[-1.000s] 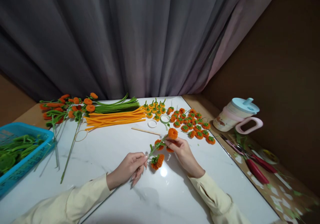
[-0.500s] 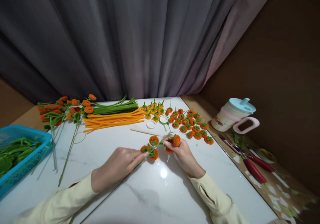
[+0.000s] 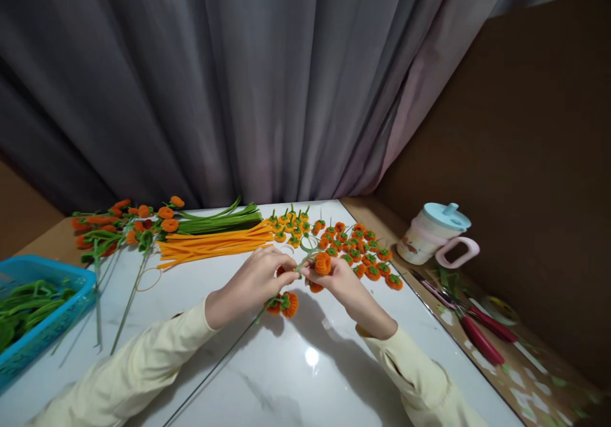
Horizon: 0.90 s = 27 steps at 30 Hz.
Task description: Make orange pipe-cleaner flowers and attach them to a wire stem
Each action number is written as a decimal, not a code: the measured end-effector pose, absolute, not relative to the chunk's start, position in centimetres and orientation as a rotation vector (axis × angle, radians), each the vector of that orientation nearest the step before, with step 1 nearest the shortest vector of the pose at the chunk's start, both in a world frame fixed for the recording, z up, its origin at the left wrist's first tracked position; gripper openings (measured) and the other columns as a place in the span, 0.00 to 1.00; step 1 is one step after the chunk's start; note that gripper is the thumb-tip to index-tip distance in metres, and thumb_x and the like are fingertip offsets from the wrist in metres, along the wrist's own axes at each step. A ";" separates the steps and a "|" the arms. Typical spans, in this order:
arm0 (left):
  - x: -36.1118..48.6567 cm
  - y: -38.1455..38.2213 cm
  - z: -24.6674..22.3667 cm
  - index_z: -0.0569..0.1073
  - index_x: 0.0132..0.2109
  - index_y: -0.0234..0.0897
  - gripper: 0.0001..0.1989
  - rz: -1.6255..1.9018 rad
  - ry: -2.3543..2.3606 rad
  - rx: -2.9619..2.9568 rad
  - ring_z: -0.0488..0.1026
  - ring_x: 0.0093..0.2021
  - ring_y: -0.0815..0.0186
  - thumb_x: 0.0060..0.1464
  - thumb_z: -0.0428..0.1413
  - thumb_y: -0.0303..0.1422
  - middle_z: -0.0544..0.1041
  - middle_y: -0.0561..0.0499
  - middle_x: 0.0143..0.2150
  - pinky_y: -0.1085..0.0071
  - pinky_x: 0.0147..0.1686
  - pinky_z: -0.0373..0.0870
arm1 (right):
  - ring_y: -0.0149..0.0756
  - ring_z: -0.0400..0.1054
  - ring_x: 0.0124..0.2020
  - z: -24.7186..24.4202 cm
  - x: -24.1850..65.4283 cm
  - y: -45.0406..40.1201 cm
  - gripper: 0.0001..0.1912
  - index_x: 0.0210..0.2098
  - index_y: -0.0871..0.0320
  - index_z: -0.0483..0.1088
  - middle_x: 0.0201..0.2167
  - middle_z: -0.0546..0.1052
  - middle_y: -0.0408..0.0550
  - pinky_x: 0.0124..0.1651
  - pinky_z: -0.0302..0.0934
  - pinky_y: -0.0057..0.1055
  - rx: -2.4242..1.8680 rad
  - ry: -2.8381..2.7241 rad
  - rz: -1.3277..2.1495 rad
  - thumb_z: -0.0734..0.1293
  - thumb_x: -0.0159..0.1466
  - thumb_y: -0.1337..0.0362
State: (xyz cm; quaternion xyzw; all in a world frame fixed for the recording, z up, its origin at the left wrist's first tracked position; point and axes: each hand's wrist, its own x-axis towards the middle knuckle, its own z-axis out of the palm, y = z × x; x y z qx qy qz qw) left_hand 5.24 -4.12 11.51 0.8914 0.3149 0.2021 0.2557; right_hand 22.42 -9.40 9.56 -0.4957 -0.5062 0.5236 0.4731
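Observation:
Between my hands is a green wire stem bearing several fuzzy orange pipe-cleaner pumpkins with green tops; its long bare end slants down toward the lower edge. My left hand pinches the stem near its upper part, partly hiding one pumpkin. Two orange pumpkins hang just below those fingers. My right hand is closed on the upper stem beside another orange pumpkin, with one more under its fingers. Just beyond the fingertips lies a roll of green tape on the white tabletop.
Loose orange pumpkins and smaller yellow ones lie at the back. Orange strips, green strips and finished stems are left of them. A blue basket stands left; a cup and red-handled pliers are right.
My left hand has moved up and right along the stem, closer to my right hand. Two pumpkins now show below it. The whole view has shifted slightly.

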 end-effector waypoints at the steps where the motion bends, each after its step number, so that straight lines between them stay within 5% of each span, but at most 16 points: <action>1: 5.3 -4.0 11.5 0.76 0.33 0.37 0.10 0.555 0.860 2.387 0.70 0.36 0.63 0.56 0.52 0.34 0.76 0.51 0.32 0.72 0.37 0.61 | 0.28 0.61 0.24 10.0 22.4 -9.2 0.16 0.27 0.62 0.71 0.22 0.68 0.42 0.28 0.57 0.26 -1.232 -1.273 1.282 0.73 0.50 0.55; 8: 4.4 -2.8 12.3 0.76 0.28 0.34 0.11 0.539 0.815 1.987 0.72 0.34 0.64 0.52 0.52 0.34 0.77 0.50 0.29 0.74 0.35 0.63 | 0.34 0.69 0.30 13.1 23.4 -7.7 0.13 0.34 0.60 0.74 0.30 0.75 0.47 0.33 0.61 0.29 -1.276 -1.803 1.106 0.67 0.58 0.56; 13: 3.4 -2.1 12.5 0.75 0.27 0.32 0.12 0.481 0.681 1.720 0.70 0.33 0.65 0.51 0.55 0.36 0.76 0.49 0.28 0.72 0.38 0.62 | 0.33 0.67 0.22 15.8 25.2 -7.2 0.14 0.23 0.60 0.73 0.19 0.73 0.45 0.26 0.58 0.27 -1.415 -1.909 0.812 0.66 0.58 0.56; 20: 2.6 -1.6 10.5 0.72 0.23 0.31 0.13 0.479 0.497 1.330 0.60 0.25 0.72 0.45 0.61 0.38 0.67 0.54 0.22 0.74 0.29 0.56 | 0.32 0.67 0.23 16.3 25.9 -6.6 0.13 0.30 0.60 0.74 0.24 0.74 0.47 0.23 0.57 0.26 -1.378 -1.804 0.877 0.69 0.56 0.54; 27: 2.6 -1.8 10.1 0.76 0.28 0.30 0.14 0.429 0.473 1.254 0.62 0.25 0.73 0.43 0.63 0.39 0.71 0.52 0.24 0.75 0.27 0.56 | 0.33 0.67 0.28 15.5 24.4 -5.8 0.12 0.36 0.56 0.77 0.29 0.77 0.46 0.30 0.59 0.28 -1.262 -1.866 1.004 0.67 0.57 0.57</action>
